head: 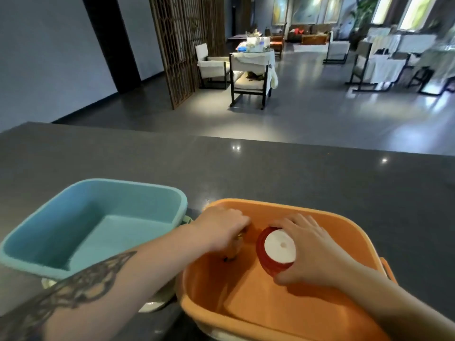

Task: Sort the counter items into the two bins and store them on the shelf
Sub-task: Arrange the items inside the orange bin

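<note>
Both hands reach into the orange bin point(320, 217): right hand point(312, 249) grasps a red jar point(275, 252), left hand point(221, 227) clenches something small.

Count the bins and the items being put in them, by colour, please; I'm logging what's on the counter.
Blue bins: 1, blue bin, nothing visible in it
Orange bins: 1, orange bin
Red-and-white containers: 1, red container, under the right hand, inside the orange bin
Small brownish items: 1, small item, under the left hand, mostly hidden
Total: 4
</note>
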`<state>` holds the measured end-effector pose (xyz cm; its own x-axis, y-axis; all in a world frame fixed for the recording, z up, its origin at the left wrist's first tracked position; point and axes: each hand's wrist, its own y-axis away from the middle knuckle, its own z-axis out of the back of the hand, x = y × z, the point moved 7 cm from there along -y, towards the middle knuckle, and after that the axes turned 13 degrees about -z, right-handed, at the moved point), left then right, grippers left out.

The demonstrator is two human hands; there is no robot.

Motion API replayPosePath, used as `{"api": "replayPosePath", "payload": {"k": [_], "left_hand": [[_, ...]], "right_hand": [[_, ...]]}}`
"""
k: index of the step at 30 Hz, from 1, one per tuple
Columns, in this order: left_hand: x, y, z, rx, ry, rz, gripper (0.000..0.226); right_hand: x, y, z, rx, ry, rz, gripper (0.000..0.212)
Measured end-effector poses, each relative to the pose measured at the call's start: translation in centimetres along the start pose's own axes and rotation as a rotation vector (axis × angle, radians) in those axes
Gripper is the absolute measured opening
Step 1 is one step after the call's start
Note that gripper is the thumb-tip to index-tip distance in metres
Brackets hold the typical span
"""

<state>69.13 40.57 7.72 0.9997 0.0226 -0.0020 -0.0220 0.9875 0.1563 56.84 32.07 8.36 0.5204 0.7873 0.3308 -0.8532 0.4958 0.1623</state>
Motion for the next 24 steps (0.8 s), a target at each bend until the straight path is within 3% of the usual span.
{"api": "replayPosePath", "payload": {"k": [6,12,14,17,19,24], "left_hand": [[0.2,0.0,0.8,-0.071,-0.094,-0.052,0.018],[0.5,0.7,0.8,-0.120,-0.111,0.028,0.019],[0.7,1.1,0.8,-0.156,-0.055,0.021,0.014],[1.4,2.0,0.8,-0.216,0.170,0.015,0.028],[1.4,2.7,1.4,-0.299,0.217,0.014,0.029],[1.6,3.3,1.9,-0.405,0.133,0.066,0.022]], "right_hand": [[1.0,-1.3,-2.3,0.109,0.231,0.029,0.098],[1.3,-2.0,-4.2,0.145,0.256,0.046,0.098],[1.4,-1.9,-5.1,0.167,0.227,0.064,0.097],[1.2,-2.0,-5.9,0.184,0.139,0.047,0.094],[1.3,-2.0,-6.1,0.168,0.100,0.047,0.092],[1.9,-2.0,-5.7,0.014,0.277,0.097,0.087]]}}
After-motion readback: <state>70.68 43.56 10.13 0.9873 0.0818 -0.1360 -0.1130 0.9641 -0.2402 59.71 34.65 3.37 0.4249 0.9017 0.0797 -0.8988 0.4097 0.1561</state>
